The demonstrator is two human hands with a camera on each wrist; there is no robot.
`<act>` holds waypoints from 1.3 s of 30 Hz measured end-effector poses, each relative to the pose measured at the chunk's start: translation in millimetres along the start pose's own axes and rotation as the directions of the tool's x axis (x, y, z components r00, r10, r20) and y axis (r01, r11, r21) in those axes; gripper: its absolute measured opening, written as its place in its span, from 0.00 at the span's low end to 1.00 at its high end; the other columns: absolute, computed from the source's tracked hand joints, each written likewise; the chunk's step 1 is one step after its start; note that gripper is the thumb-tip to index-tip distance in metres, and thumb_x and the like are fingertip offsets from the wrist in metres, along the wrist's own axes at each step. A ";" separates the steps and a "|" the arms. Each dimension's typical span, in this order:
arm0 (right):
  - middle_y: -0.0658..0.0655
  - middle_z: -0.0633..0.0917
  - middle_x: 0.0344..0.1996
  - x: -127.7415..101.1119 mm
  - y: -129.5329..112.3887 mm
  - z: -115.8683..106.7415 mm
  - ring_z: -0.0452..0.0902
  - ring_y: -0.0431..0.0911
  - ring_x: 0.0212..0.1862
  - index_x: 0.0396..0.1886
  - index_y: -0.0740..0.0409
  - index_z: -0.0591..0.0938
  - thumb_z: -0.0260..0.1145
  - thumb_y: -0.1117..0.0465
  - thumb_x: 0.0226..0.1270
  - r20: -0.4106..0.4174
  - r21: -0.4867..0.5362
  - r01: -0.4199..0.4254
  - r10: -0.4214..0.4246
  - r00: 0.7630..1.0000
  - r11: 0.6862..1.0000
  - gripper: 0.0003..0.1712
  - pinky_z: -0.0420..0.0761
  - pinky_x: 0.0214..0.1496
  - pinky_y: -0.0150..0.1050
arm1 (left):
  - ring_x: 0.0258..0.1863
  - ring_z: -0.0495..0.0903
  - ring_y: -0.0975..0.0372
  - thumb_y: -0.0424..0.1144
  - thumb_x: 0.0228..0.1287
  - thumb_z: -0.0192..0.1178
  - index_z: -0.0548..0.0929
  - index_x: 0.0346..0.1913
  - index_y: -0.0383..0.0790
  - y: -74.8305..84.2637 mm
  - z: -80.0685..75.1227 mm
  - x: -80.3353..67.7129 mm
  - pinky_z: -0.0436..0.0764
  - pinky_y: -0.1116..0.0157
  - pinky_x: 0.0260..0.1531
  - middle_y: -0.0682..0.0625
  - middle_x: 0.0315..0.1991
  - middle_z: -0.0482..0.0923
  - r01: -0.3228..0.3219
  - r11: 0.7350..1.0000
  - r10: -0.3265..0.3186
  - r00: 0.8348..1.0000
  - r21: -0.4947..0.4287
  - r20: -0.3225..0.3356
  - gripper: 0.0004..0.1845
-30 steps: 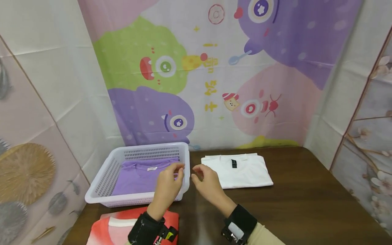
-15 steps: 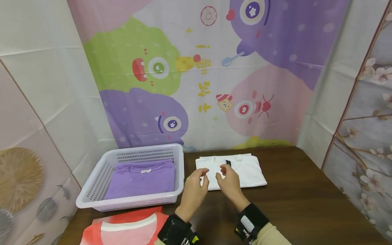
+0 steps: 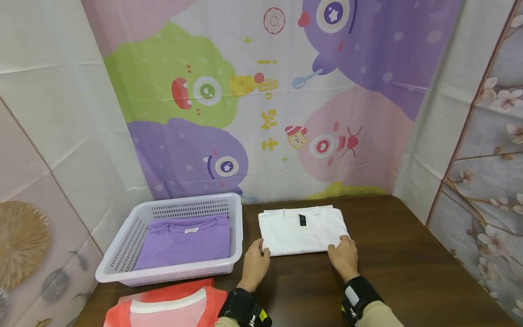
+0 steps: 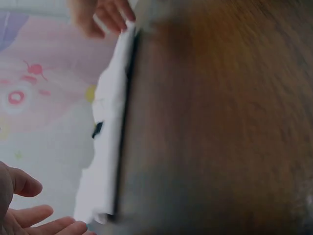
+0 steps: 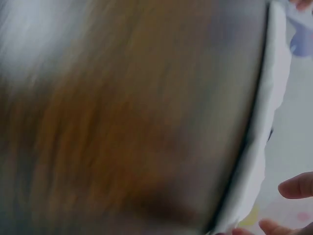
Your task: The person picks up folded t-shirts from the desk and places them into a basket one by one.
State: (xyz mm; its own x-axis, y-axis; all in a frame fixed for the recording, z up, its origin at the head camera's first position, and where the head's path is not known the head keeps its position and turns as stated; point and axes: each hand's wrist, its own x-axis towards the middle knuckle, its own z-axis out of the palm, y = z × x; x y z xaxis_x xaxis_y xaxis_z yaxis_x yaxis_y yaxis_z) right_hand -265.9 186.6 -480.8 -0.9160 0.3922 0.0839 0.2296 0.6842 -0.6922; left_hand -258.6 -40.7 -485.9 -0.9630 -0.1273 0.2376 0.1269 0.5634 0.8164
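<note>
A folded white T-shirt [image 3: 300,231] with a black neck label lies on the brown table [image 3: 408,254]. My left hand [image 3: 255,263] is at its front left corner; in the left wrist view the thumb [image 4: 25,183] stands apart from the fingers [image 4: 44,223]. At the front right corner is my right hand [image 3: 344,258], its thumb [image 5: 297,186] likewise apart from the fingers in the right wrist view. Both hands sit low beside the shirt's side edges. Whether the fingertips reach under the cloth cannot be told. A folded purple T-shirt [image 3: 184,245] lies inside the white plastic basket [image 3: 238,227].
The basket stands at the table's back left. In front of it lies a folded red and pink shirt [image 3: 171,306] with a white collar band, cut off by the frame's lower edge. A cartoon-printed cloth [image 3: 282,181] hangs behind the table, with patterned cloths at both sides.
Both hands have moved right from beside the basket, then spread apart and down to the white T-shirt's two front corners. The head view has turned slightly. The shirts lie as before.
</note>
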 end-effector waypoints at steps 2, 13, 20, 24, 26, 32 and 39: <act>0.82 0.72 0.53 3.0 6.7 -3.2 0.68 0.73 0.57 0.58 0.79 0.69 0.55 0.62 0.61 0.015 -0.004 -0.044 0.044 0.999 0.999 0.29 0.70 0.59 0.61 | 0.52 0.81 0.43 0.30 0.62 0.55 0.75 0.56 0.22 -6.9 3.3 0.7 0.79 0.49 0.50 0.31 0.50 0.81 0.032 0.999 -0.032 0.999 -0.025 0.005 0.20; 0.67 0.82 0.34 29.7 31.8 -17.0 0.80 0.46 0.28 0.59 0.86 0.66 0.57 0.66 0.61 0.160 0.559 -0.408 0.388 0.907 0.722 0.31 0.84 0.36 0.33 | 0.58 0.77 0.41 0.31 0.61 0.50 0.71 0.59 0.21 -16.7 13.5 12.6 0.76 0.49 0.57 0.29 0.56 0.77 0.277 0.914 -0.280 0.959 -0.295 0.035 0.24; 0.48 0.81 0.15 40.1 44.7 -22.8 0.82 0.38 0.21 0.46 0.73 0.73 0.59 0.67 0.64 0.366 0.723 -0.504 0.358 0.859 0.473 0.14 0.85 0.34 0.32 | 0.45 0.82 0.44 0.32 0.59 0.52 0.74 0.56 0.21 -15.1 17.8 22.9 0.80 0.54 0.47 0.29 0.49 0.80 0.382 0.876 -0.400 0.916 -0.296 -0.003 0.23; 0.49 0.81 0.16 45.7 47.3 -28.5 0.82 0.40 0.24 0.41 0.65 0.73 0.61 0.66 0.65 0.451 0.732 -0.569 0.361 0.816 0.373 0.09 0.86 0.39 0.36 | 0.39 0.84 0.45 0.31 0.59 0.54 0.73 0.56 0.18 -12.4 20.7 28.8 0.83 0.56 0.41 0.26 0.51 0.77 0.451 0.810 -0.469 0.882 -0.376 0.047 0.24; 0.49 0.80 0.16 48.0 44.7 -28.9 0.81 0.40 0.24 0.45 0.65 0.73 0.63 0.68 0.63 0.457 0.744 -0.588 0.400 0.794 0.317 0.12 0.85 0.44 0.37 | 0.39 0.85 0.45 0.30 0.58 0.57 0.73 0.55 0.17 -23.6 30.3 37.2 0.84 0.56 0.40 0.25 0.52 0.75 0.479 0.767 -0.496 0.865 -0.427 0.077 0.24; 0.55 0.80 0.31 48.8 35.6 -24.2 0.78 0.39 0.23 0.69 0.69 0.61 0.63 0.72 0.60 0.422 0.780 -0.587 0.510 0.749 0.217 0.37 0.76 0.59 0.41 | 0.27 0.86 0.52 0.27 0.51 0.65 0.76 0.45 0.20 -101.9 83.2 68.1 0.85 0.62 0.27 0.34 0.41 0.80 0.458 0.685 -0.497 0.863 -0.566 0.096 0.19; 0.62 0.81 0.40 46.5 38.0 -17.2 0.77 0.41 0.17 0.69 0.76 0.58 0.63 0.78 0.56 0.367 0.759 -0.577 0.534 0.762 0.301 0.41 0.86 0.37 0.38 | 0.26 0.82 0.55 0.21 0.52 0.60 0.77 0.42 0.14 -25.6 30.1 36.7 0.84 0.69 0.27 0.30 0.37 0.77 0.501 0.714 -0.534 0.841 -0.488 0.082 0.14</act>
State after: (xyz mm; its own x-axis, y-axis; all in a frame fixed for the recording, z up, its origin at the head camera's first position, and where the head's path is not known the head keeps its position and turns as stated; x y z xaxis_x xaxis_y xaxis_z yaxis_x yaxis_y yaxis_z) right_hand -294.1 241.5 -490.9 -0.6958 0.4383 -0.5690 0.3482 -0.4871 -0.8009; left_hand -304.4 -35.3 -513.9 -0.8974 -0.3416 -0.2793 -0.2758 -0.0598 0.9593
